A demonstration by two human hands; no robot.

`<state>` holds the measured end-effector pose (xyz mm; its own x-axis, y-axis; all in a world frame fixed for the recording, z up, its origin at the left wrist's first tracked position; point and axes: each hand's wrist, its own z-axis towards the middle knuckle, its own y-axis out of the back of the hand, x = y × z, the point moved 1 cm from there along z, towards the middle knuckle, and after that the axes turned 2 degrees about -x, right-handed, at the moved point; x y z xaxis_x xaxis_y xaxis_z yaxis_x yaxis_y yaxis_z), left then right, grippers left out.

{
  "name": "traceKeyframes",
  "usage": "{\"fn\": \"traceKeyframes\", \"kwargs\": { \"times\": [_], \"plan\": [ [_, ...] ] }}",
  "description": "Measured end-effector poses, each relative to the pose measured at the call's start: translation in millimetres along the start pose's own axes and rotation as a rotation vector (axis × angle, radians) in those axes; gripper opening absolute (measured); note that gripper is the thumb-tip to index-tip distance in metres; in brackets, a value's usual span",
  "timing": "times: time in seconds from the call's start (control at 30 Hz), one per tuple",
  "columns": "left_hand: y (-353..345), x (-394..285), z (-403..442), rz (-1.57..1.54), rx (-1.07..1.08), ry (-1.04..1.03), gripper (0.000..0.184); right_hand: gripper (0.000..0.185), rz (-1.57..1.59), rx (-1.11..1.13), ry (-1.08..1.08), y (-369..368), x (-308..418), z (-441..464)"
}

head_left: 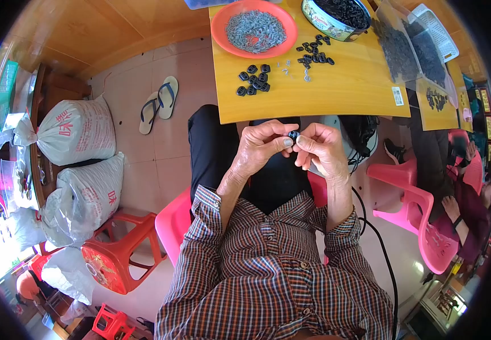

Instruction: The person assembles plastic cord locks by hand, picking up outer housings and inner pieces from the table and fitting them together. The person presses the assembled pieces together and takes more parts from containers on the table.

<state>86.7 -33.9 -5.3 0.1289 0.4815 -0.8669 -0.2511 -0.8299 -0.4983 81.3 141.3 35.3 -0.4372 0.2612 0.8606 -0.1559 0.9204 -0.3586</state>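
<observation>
In front of the table's near edge, my left hand and my right hand meet above my lap. Between their fingertips is a small black plastic part, pinched from both sides. Its finer shape is mostly covered by the fingers. On the yellow table beyond, a cluster of similar black parts lies to the left. Other small black pieces are scattered to the right, with a few small pale pieces between the two groups.
A red plate holds many small grey pieces, beside a round tin of black parts. Clear bins stand at right. White sacks, a red stool and flip-flops are leftward. Another person sits rightward.
</observation>
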Motion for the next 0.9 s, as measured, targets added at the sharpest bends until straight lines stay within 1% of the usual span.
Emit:
{"fn": "traceKeyframes", "kwargs": {
  "times": [0.2,0.33,0.5,0.57,0.73,0.9],
  "plan": [
    [-3,3,-2,-0.014,-0.036,0.016,0.029,0.015,-0.04,-0.008,-0.014,0,2,-1],
    [-5,4,-4,0.034,-0.044,0.004,0.025,0.016,-0.119,-0.025,-0.042,1,0,0],
    [-5,0,-4,0.081,-0.043,-0.003,0.027,0.015,-0.077,-0.009,-0.023,2,1,0],
    [-6,1,-5,0.031,-0.041,0.041,0.03,0.015,-0.079,-0.015,-0.017,0,2,-1],
    [-7,2,-4,-0.051,-0.055,0.005,0.032,0.019,0.004,0.029,0.059,-3,4,-3],
    [-3,2,-6,-0.098,-0.068,-0.013,0.032,0.02,-0.004,0.046,0.092,-9,0,-1]
  ]
}}
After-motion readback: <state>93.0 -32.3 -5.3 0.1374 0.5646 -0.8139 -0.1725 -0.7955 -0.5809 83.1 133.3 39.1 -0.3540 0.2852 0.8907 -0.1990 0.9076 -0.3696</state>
